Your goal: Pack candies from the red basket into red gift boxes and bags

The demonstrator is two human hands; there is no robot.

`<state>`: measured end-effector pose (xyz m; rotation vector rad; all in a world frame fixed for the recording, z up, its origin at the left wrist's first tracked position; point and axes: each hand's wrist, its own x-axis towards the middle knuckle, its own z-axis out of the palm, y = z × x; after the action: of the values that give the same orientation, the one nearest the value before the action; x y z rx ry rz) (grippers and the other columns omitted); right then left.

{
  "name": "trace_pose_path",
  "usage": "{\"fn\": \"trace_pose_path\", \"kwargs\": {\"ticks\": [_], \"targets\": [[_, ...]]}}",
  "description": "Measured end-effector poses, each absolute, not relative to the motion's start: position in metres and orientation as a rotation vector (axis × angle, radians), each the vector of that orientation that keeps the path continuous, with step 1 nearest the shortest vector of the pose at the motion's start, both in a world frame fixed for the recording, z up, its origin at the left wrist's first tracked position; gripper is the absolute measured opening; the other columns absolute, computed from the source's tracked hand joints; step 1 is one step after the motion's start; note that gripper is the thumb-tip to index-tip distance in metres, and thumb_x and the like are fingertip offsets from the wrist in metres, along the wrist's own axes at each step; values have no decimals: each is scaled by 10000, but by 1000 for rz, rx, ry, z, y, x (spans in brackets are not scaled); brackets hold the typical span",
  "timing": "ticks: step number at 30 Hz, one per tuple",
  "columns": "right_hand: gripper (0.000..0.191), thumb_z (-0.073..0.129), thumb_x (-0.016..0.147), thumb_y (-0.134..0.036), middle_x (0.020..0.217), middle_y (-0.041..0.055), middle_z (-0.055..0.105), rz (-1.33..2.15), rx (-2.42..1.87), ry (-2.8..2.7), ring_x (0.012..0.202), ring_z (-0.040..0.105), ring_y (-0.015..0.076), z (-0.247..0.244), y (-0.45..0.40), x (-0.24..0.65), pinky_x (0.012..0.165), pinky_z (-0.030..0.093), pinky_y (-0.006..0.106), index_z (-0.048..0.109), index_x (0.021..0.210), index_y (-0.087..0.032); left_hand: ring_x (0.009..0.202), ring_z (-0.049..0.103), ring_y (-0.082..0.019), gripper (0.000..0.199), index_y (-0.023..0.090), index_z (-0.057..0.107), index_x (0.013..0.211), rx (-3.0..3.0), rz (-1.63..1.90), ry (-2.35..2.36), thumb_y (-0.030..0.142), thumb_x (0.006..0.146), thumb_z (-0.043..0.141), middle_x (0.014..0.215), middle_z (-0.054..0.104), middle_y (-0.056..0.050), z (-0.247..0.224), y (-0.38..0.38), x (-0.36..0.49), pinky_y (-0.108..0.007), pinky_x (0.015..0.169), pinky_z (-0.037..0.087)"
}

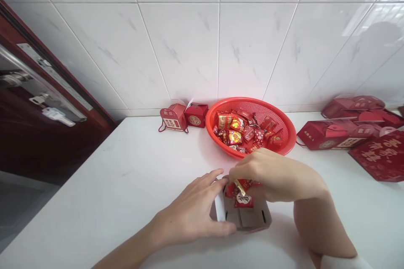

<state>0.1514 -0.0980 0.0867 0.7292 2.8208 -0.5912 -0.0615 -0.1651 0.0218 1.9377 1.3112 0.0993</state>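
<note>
An open paper candy box [255, 219] stands on the white table with its grey inside facing up. My left hand [195, 210] grips it from the left, thumb at the front and fingers at the back flap. My right hand [271, 175] reaches over the box from the right, fingers bent down and closed on wrapped candies [244, 200]. These are red with a pale round label, and a gold wrapper [240, 187] shows among them. Some fingertips of my right hand are hidden. Right behind the box is a red plastic basket [217, 139] of wrapped candies [235, 136].
Two red gift boxes [173, 118] sit against the tiled wall [176, 50], left of the basket. More red boxes [331, 134], some lying flat, are stacked at the right. A dark red door [41, 122] with keys [58, 115] stands beyond the table's left edge.
</note>
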Motion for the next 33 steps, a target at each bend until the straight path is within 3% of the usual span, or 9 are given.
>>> {"fn": "trace_pose_path", "kwargs": {"ticks": [3, 5, 8, 10, 17, 20, 23, 27, 33], "targets": [[342, 568, 760, 16, 762, 8, 682, -673, 633, 2837, 620, 490, 116, 88, -105, 154, 558, 250, 271, 718, 994, -183, 1495, 329, -425, 847, 257, 527, 1472, 1917, 108, 1320, 531, 716, 794, 1656, 336, -108, 24, -164, -58, -548, 1193, 360], [336, 565, 766, 13, 766, 15, 690, -652, 612, 2819, 616, 490, 118, 87, -106, 152, 553, 245, 273, 718, 995, -179, 1451, 407, -394, 775, 276, 561, 1432, 1927, 148, 1293, 463, 719, 802, 1607, 423, -84, 26, -164, -57, -517, 1180, 384], [245, 571, 779, -19, 700, 2, 644, -574, 592, 2805, 554, 403, 111, 84, -103, 144, 532, 211, 284, 696, 923, -173, 1335, 531, -340, 662, 302, 607, 1357, 1971, 225, 1280, 391, 729, 796, 1458, 580, -45, 31, -164, -58, -454, 1116, 455], [174, 581, 798, -56, 671, -13, 598, -555, 564, 2817, 529, 338, 105, 81, -100, 137, 526, 191, 290, 671, 883, -178, 1314, 543, -346, 637, 286, 611, 1337, 2029, 245, 1361, 385, 734, 790, 1423, 604, -55, 34, -164, -63, -464, 1108, 459], [150, 534, 810, -68, 630, -23, 503, -439, 956, 2885, 546, 289, 111, 66, -88, 118, 556, 155, 306, 620, 860, -181, 1335, 529, -367, 564, 235, 556, 1348, 2237, 251, 1607, 339, 814, 707, 1471, 558, -105, 33, -160, -82, -601, 1245, 225], [188, 499, 826, -46, 626, -15, 520, -352, 962, 2906, 538, 280, 112, 61, -88, 114, 568, 153, 312, 629, 846, -179, 1376, 494, -370, 580, 240, 536, 1361, 2238, 243, 1586, 312, 808, 699, 1509, 519, -110, 29, -156, -83, -613, 1252, 196], [220, 491, 849, -38, 679, 9, 606, -329, 828, 2912, 527, 334, 109, 56, -91, 109, 566, 161, 307, 661, 868, -177, 1374, 495, -353, 534, 245, 557, 1318, 2209, 248, 1546, 283, 802, 687, 1491, 533, -96, 27, -154, -82, -596, 1253, 208], [115, 584, 858, -109, 812, 64, 711, -319, 711, 2887, 602, 518, 141, 45, -94, 100, 538, 194, 300, 688, 849, -157, 1327, 532, -331, 577, 272, 541, 1339, 2167, 299, 1486, 274, 784, 699, 1442, 573, -69, 30, -153, -80, -569, 1240, 257], [195, 520, 900, -42, 832, 101, 729, -168, 838, 2896, 664, 640, 184, 38, -89, 97, 520, 202, 311, 676, 836, -141, 1378, 491, -350, 607, 265, 556, 1340, 2121, 306, 1499, 290, 756, 720, 1479, 552, -79, 31, -149, -82, -549, 1212, 314]]}}
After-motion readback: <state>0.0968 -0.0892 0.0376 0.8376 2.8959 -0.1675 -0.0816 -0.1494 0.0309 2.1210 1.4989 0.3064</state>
